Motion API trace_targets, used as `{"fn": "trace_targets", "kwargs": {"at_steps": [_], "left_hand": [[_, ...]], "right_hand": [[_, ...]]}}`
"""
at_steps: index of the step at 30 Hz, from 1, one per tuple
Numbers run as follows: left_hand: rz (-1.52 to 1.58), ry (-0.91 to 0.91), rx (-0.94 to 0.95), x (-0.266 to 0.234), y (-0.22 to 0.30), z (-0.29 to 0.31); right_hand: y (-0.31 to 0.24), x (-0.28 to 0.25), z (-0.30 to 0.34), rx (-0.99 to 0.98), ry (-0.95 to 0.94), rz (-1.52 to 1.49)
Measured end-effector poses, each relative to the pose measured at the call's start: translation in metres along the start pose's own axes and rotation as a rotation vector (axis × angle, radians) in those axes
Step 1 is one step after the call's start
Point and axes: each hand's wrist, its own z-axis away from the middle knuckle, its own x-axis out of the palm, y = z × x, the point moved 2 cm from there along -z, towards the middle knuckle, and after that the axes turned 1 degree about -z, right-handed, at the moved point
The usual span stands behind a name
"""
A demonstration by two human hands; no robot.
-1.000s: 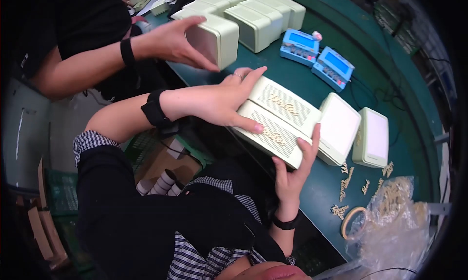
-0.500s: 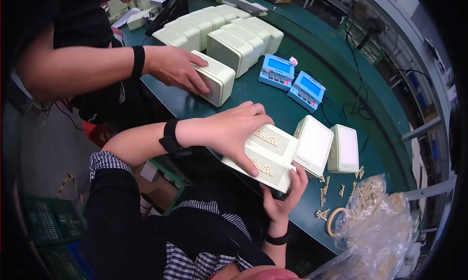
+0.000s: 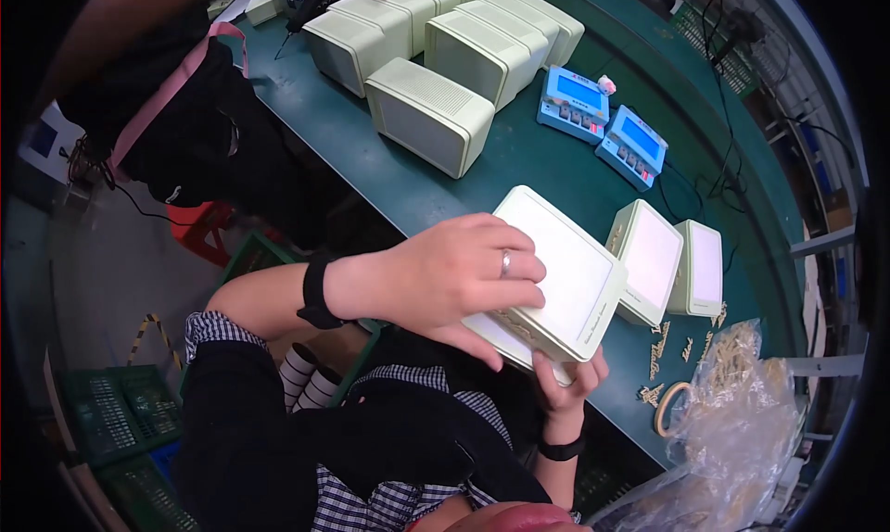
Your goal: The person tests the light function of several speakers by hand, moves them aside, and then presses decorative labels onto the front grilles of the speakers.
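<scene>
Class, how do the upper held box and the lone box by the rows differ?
The upper held box has its panel facing up; the lone box has its panel facing sideways. The left hand touches the upper held box; the lone box stands on the table. Both are pale with rounded corners.

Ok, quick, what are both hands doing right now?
Left hand: closed, gripping the upper cream box along one side.
Right hand: closed, holding the lower cream box near a corner.
</scene>
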Motion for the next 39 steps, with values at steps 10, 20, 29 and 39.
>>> {"fn": "trace_targets", "kwargs": {"at_steps": [10, 20, 29, 39], "left_hand": [[-0.171, -0.194, -0.042, -0.008, -0.024, -0.041], [-0.247, -0.032, 0.012, -0.026, -0.003, -0.044], [-0.902, 0.386, 0.551, -0.033, 0.026, 0.025], [-0.906, 0.172, 0.379, -0.044, 0.036, 0.036]], "right_hand": [[-0.002, -0.018, -0.015, 0.196, -0.299, -0.152], [0.018, -0.022, -0.069, 0.375, -0.431, -0.244], [0.026, -0.005, -0.097, 0.21, -0.709, -0.311], [0.02, 0.0, -0.095, 0.298, -0.731, -0.28]]}}
